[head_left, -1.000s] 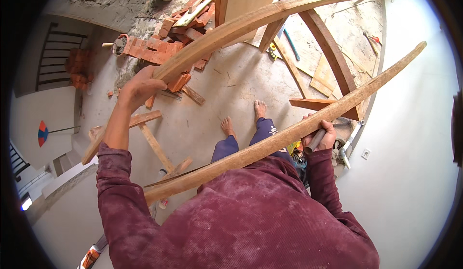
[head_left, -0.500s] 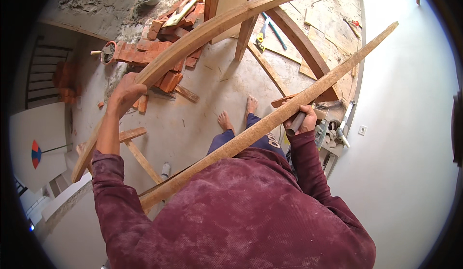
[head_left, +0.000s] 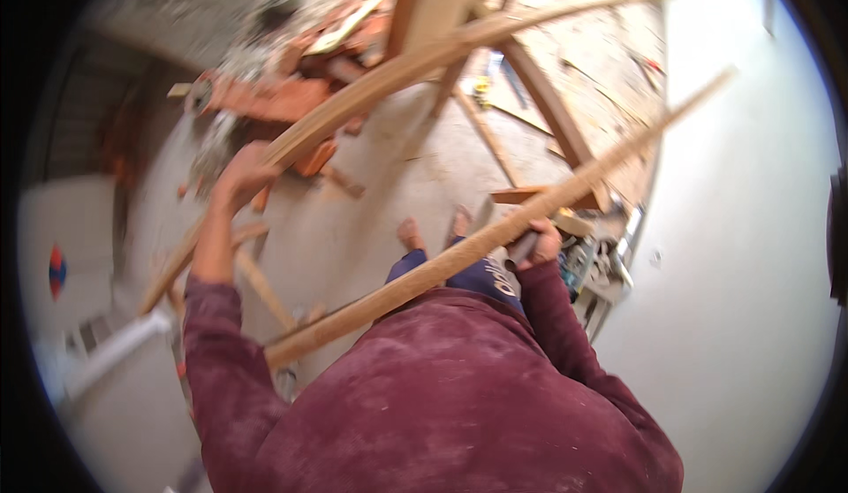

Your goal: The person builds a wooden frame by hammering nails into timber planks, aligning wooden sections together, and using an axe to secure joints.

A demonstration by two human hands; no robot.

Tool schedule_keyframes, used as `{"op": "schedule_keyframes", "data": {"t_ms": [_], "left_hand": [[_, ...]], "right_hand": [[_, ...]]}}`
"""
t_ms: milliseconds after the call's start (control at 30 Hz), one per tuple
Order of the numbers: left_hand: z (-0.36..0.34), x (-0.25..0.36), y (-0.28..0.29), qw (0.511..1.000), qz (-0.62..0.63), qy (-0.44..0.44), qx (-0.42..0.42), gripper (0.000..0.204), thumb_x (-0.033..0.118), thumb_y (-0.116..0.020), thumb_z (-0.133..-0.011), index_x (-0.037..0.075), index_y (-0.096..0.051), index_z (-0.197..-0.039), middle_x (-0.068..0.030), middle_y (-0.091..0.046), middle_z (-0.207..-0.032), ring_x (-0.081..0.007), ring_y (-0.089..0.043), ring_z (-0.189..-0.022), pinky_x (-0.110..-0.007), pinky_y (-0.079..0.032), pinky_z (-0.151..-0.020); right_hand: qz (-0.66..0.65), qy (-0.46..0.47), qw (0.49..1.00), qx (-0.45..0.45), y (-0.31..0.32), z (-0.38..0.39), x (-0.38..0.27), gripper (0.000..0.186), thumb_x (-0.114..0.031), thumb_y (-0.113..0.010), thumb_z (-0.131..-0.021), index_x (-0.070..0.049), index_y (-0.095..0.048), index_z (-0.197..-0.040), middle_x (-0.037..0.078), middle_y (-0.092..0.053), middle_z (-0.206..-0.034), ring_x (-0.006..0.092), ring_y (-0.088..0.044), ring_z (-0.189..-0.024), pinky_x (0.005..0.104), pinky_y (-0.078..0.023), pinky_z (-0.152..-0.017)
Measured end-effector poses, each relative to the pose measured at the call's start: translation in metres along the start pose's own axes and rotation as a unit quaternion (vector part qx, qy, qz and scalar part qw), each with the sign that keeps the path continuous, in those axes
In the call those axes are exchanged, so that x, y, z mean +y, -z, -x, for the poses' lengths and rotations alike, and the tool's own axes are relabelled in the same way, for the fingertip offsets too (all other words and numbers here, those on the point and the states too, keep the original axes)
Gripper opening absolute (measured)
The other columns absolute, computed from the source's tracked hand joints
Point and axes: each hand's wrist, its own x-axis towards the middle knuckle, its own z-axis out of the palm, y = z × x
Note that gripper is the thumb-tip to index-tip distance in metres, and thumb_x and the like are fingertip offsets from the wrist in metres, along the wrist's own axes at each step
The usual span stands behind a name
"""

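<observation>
My left hand [head_left: 242,177] is closed around a long curved wooden beam [head_left: 402,69], which arcs from the lower left to the upper right. A second, nearly straight wooden beam [head_left: 459,247] slants across in front of my body, its near end by my left elbow. Just under that beam, my right hand [head_left: 544,244] is wrapped round a dark, round handle [head_left: 523,250] with a blunt end. Its other end is hidden, so the tool's kind does not show.
Stacked red bricks [head_left: 274,100] lie ahead on the left. A wooden panel [head_left: 455,3] and crossing timber [head_left: 548,95] stand ahead. Tools and a fan-like part [head_left: 605,257] are on my right, before a white wall [head_left: 733,272]. Wooden legs [head_left: 261,285] rest at left.
The whole view has shifted and blurred with head motion. My left hand sits slightly further right in the picture, my right slightly lower; both keep their grips.
</observation>
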Motion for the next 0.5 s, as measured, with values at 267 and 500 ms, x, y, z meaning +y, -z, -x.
{"op": "schedule_keyframes", "data": {"t_ms": [267, 500], "left_hand": [[0.048, -0.04, -0.074, 0.897, -0.307, 0.056, 0.312, 0.084, 0.04, -0.08, -0.067, 0.013, -0.051, -0.141, -0.0166, -0.05, -0.144, -0.0363, -0.047, -0.133, -0.042, -0.039, -0.11], [0.22, 0.071, -0.216, 0.949, -0.031, 0.079, 0.304, 0.053, 0.048, -0.064, -0.089, 0.004, -0.063, -0.12, -0.0188, -0.062, -0.12, -0.0342, -0.055, -0.122, -0.047, -0.039, -0.107]], "right_hand": [[0.061, -0.119, 0.991, -0.015, 0.042, 0.019, -0.004, 0.053, -0.014, -0.059, -0.067, 0.002, -0.058, -0.117, 0.021, -0.064, -0.111, 0.04, -0.061, -0.111, 0.06, -0.045, -0.102], [0.205, -0.163, 0.964, 0.047, 0.114, 0.033, -0.046, 0.07, -0.002, -0.056, -0.075, -0.003, -0.037, -0.142, 0.02, -0.045, -0.144, 0.0324, -0.055, -0.12, 0.0445, -0.053, -0.094]]}}
